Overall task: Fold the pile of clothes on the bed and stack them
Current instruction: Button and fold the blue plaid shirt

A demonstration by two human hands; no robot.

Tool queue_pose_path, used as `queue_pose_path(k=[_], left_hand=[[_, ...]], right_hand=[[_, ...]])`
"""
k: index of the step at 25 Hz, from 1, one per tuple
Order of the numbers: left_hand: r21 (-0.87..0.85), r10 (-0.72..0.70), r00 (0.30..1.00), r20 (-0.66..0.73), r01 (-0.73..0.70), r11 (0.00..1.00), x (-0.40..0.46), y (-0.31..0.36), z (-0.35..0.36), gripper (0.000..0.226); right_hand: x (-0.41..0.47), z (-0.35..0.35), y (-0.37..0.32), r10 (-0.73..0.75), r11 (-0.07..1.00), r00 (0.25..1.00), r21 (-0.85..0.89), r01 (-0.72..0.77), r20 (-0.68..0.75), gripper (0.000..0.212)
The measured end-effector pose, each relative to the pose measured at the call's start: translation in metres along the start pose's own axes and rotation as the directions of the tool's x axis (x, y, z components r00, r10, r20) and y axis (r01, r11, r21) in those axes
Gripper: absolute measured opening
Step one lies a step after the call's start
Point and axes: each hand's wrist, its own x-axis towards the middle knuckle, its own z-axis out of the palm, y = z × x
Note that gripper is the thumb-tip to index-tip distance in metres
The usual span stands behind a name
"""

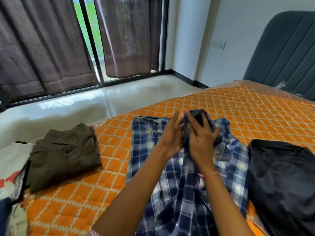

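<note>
On the orange quilted bed [238, 106], blue-and-white checked cotton shirt [170, 184] lies spread; right hand [202, 143] grips its raised collar end.
Left hand [170, 138] held straight-fingered beside the collar; folded olive-brown trousers [64, 155] left of shirt, black garment [281, 181] right.

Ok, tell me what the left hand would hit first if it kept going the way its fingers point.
Probably the raised fold of the blue-and-white checked shirt that the right hand grips; the left hand points up-right toward it, though depth is unclear.
</note>
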Motion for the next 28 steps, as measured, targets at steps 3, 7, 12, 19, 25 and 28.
queue_pose_path(k=[3,7,12,19,25,28], left_hand=[[-0.239,0.04,0.972,-0.233,-0.097,0.966,0.021,-0.004,-0.075,0.051],[-0.19,-0.336,0.815,-0.472,0.278,0.942,0.011,-0.053,-0.154,0.043],[0.353,-0.291,0.755,-0.588,0.563,0.747,0.047,-0.05,-0.181,0.065],[0.995,0.091,0.991,-0.094,0.097,-0.03,0.1,-0.054,-0.178,0.037],[0.818,0.166,0.889,-0.427,0.301,0.491,0.11,-0.063,-0.196,0.026],[0.586,0.046,0.851,-0.524,0.321,0.744,0.11,-0.053,-0.199,0.023]], right_hand=[[0.035,0.086,-0.002,-0.072,0.969,0.913,-0.188,0.159,0.402,0.04],[0.008,0.151,0.044,0.012,0.937,0.639,-0.232,0.262,0.769,0.042],[-0.025,0.131,0.095,0.278,0.912,0.96,-0.321,-0.256,0.024,0.04],[0.036,0.122,0.123,0.593,0.689,0.764,-0.651,-0.318,0.255,0.062],[0.049,0.112,0.134,0.62,0.748,0.529,-0.64,-0.176,0.58,0.081],[0.046,0.115,0.125,0.532,0.721,0.744,-0.678,-0.146,0.405,0.049]])
